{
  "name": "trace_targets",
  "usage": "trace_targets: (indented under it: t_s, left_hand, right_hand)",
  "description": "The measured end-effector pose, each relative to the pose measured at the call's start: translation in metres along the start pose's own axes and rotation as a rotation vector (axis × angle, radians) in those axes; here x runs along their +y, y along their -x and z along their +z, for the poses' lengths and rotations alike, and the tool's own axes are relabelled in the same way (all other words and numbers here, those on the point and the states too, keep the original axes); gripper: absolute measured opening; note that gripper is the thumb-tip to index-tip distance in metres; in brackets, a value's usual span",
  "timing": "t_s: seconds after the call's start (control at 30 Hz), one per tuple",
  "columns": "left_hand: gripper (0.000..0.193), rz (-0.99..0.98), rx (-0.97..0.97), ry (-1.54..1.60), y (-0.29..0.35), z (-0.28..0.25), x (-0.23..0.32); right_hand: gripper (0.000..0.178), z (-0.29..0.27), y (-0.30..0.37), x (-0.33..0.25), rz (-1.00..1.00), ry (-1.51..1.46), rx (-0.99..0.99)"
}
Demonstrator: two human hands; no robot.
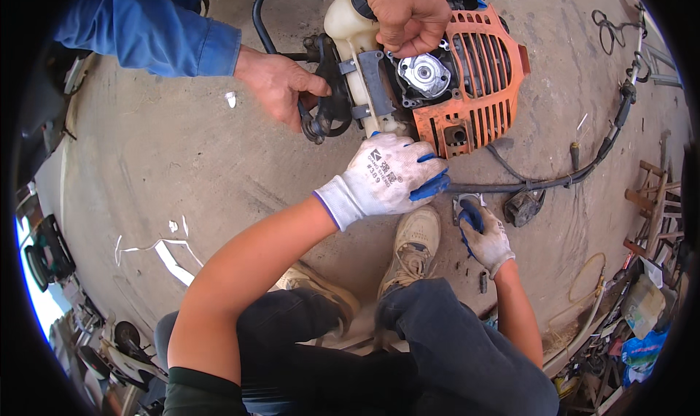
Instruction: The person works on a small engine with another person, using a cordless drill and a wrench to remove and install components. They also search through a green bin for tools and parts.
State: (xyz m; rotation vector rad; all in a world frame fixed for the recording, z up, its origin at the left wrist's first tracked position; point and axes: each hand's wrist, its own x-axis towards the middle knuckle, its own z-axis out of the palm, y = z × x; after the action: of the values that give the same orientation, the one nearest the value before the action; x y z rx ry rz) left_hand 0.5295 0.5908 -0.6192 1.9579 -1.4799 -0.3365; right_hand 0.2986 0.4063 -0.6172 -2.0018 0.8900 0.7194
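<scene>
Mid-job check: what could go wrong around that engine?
The left gloved hand and a co-worker's bare hands crowd the engine; if it shifts, someone might get pinched.
The small dark piece on the floor near the right gloved hand could be kicked away.
The pale tank might leak if tipped, though its contents aren't visible.

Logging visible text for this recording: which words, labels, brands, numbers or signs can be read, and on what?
Gloved left hand: dark lettering, numerals and a square emblem on its back; wording not copied here.
Blue bag, lower right: any print is too small to read.
Orange engine cover: no legible lettering.
</scene>
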Motion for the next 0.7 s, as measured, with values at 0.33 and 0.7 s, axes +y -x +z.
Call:
trace_targets:
  t_s: [0.33, 0.7]
  left_hand:
    - [0.035, -0.646, -0.442, -0.222, 0.058, 0.004, 0.074]
    - [0.033, -1.895, 0.320, 1.086, 0.243, 0.018, 0.198]
  right_hand:
    - [0.052, 0.012, 0.131, 0.140, 0.310, -0.154, 0.106]
    - [0.046, 0.063, 0.193, 0.294, 0.533, -0.324, 0.327]
